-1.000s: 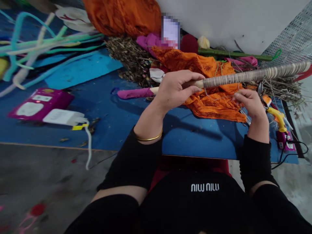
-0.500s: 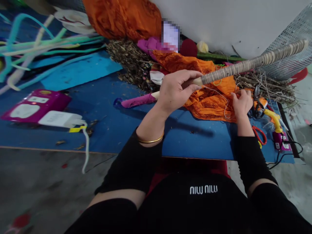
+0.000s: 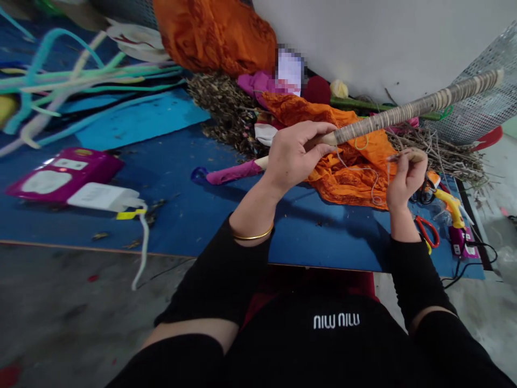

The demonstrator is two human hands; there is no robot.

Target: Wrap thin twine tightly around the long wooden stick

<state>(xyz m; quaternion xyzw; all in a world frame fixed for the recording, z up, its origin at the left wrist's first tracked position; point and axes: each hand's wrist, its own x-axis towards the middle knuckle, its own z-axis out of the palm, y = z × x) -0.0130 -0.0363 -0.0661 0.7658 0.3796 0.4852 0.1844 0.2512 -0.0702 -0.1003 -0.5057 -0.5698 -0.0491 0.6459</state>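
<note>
My left hand (image 3: 294,153) is closed around the near end of a long stick wound with pale string (image 3: 416,106), which slants up to the right. A loose thin string (image 3: 363,170) hangs from the stick down over the orange cloth (image 3: 347,172). My right hand (image 3: 404,175) is raised beside the cloth with its fingers pinched on the end of that string. The stick's bare wooden end and a magenta wrapped piece (image 3: 236,172) stick out behind my left wrist.
A blue mat (image 3: 194,210) covers the floor in front of me. A magenta box (image 3: 60,175) and white charger lie left. Scissors (image 3: 426,231), a yellow glue gun (image 3: 450,205), dry twigs (image 3: 444,151), dried plant bits, more orange cloth and a metal mesh lie around.
The stick's far end tilted upward. My right hand dipped to the orange cloth, then rose again, pinching the loose string.
</note>
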